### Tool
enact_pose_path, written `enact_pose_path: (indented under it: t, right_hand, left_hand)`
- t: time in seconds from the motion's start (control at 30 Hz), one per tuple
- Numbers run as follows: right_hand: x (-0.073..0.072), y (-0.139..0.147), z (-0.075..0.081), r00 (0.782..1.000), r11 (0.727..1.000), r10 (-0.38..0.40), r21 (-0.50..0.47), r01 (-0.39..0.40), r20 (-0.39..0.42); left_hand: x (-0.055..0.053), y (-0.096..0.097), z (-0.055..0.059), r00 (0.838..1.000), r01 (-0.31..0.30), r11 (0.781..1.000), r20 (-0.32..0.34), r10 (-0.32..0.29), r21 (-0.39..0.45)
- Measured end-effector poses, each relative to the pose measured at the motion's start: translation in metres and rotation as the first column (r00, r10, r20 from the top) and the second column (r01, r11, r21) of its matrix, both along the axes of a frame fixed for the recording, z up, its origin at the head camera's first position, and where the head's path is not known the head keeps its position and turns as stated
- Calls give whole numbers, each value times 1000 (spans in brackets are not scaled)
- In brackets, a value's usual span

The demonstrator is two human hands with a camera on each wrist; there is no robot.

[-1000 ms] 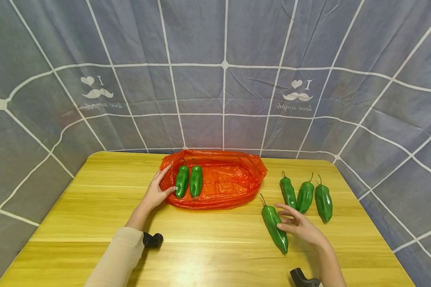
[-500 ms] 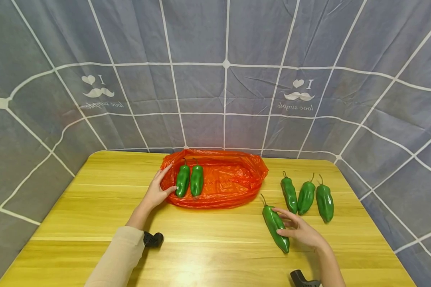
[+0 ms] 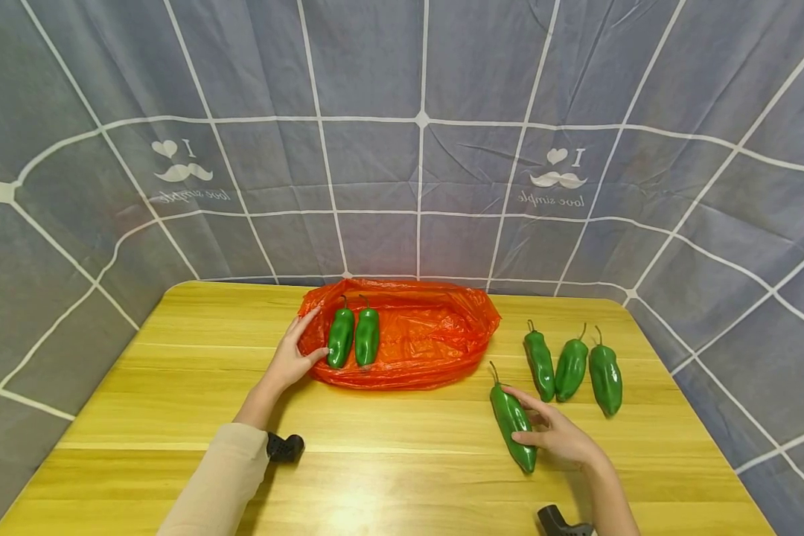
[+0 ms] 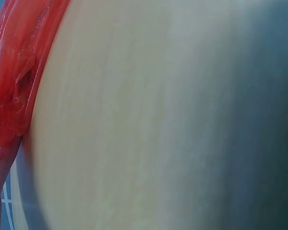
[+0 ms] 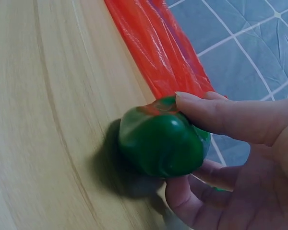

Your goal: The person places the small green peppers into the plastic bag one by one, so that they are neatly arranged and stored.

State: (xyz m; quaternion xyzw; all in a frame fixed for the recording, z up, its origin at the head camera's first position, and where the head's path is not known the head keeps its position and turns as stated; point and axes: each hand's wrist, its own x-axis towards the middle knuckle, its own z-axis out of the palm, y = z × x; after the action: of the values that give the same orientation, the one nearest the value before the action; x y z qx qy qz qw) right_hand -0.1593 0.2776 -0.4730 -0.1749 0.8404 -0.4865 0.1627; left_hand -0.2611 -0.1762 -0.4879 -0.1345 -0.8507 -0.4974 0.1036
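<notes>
In the head view my right hand [image 3: 552, 432] pinches a long green chili pepper [image 3: 509, 417] near the front of the table. The right wrist view has the pepper [image 5: 161, 143] end-on, with the thumb [image 5: 230, 115] on one side and curled fingers [image 5: 182, 196] on the other. My left hand [image 3: 291, 357] rests at the left end of a red plastic bag [image 3: 415, 380], fingers spread and fairly straight along its rim. Two green chili peppers [image 3: 367, 339] lie inside the bag's left part, the outer one beside my left thumb. Left fingertips are hidden by the bag [image 4: 19, 62] in the left wrist view.
Three more green chili peppers [image 3: 572, 368] lie in a loose row at the table's right, beyond my right hand. The wooden table [image 3: 375, 476] backs onto a grey curtain [image 3: 375, 164] with white lines. The red bag's mouth gapes upward.
My right thumb and fingers have come in around the near pepper, and it has turned slightly and shifted a little left. The left hand and bag stay still.
</notes>
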Motion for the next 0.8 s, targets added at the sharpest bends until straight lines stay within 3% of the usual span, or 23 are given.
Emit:
enact_pose_path:
  t: [0.23,0.57,0.8]
  right_hand:
    - [0,-1,-3,1000,1000,15,5,-15,-2]
    - [-1,-4,-5,999,999,-34,-39,35,12]
    - [-2,-10,-4,994,985,-89,-146,96,56]
  left_hand:
    - [1,0,1,1000,-8,1000,25,8,-13]
    - [0,0,1,1000,9,1000,-1,-9,9]
    - [-1,-1,-1,1000,4,1000,6,-4,1]
